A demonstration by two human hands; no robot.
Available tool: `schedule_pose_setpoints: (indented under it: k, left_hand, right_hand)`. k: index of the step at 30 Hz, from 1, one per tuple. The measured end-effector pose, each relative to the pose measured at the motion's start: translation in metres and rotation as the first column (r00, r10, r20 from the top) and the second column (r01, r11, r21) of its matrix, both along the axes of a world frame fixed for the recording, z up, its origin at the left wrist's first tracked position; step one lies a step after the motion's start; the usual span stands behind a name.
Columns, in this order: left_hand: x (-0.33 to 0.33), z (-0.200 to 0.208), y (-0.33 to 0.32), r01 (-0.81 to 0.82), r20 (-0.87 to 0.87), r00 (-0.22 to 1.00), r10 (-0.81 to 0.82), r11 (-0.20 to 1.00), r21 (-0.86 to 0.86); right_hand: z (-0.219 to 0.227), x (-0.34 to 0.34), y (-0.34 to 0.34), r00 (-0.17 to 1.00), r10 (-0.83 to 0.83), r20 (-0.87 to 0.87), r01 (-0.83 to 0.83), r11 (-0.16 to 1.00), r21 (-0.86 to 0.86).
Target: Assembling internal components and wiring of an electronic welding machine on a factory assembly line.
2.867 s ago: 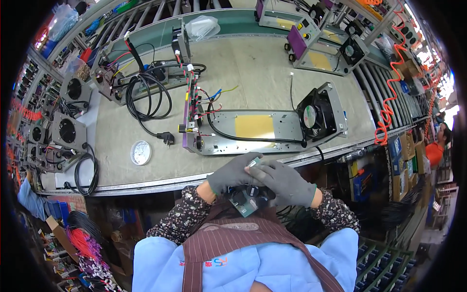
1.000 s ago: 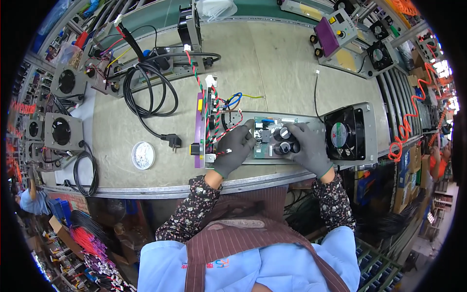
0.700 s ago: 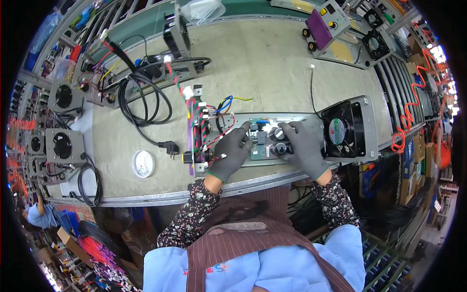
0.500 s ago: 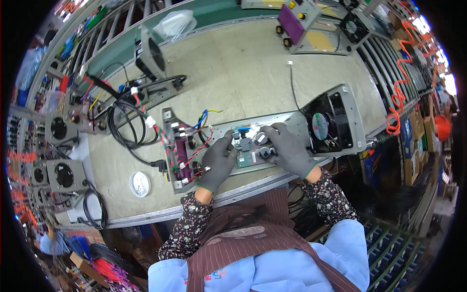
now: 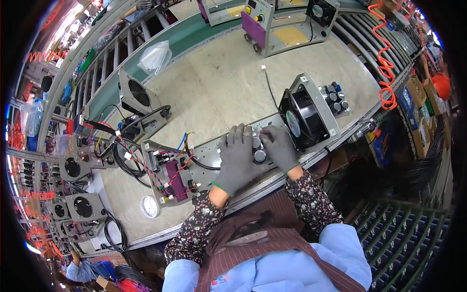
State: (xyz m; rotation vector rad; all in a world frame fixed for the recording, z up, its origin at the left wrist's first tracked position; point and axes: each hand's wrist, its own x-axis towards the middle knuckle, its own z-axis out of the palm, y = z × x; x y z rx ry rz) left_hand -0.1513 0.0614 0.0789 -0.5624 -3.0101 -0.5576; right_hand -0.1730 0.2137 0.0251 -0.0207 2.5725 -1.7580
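The fingers of the left hand (image 5: 237, 163) lie straight, slightly spread, over the circuit board with black cylinders (image 5: 259, 155); those of the right hand (image 5: 281, 150) bend beside it, whether pinching I cannot tell. Mostly hidden, it sits on the metal chassis (image 5: 205, 155), left of the fan (image 5: 302, 119), near the tabletop's (image 5: 219, 82) near edge. Positioning seems in hand; the next move probably calls for careful alignment.

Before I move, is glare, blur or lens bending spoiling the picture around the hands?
In the head view, left hand and right hand look clear and evenly lit; toward the head view's rim, the green strip bows and the corners go black; bright glare sits at the head view's upper left and right, away from the hands.
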Motion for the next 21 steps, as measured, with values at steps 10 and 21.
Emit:
schedule_pose_setpoints:
  k: [10, 21]
  left_hand:
    - [-0.014, -0.018, 0.002, 0.007, 0.025, 1.000, -0.008, 0.999, 0.044]
    - [-0.020, -0.012, 0.003, 0.052, 0.085, 0.995, -0.049, 0.998, -0.039]
  right_hand:
    - [-0.013, -0.019, -0.006, 0.977, -0.088, 0.195, 0.114, 0.985, -0.128]
    - [-0.006, -0.023, -0.006, 0.972, -0.108, 0.209, 0.141, 0.979, -0.149]
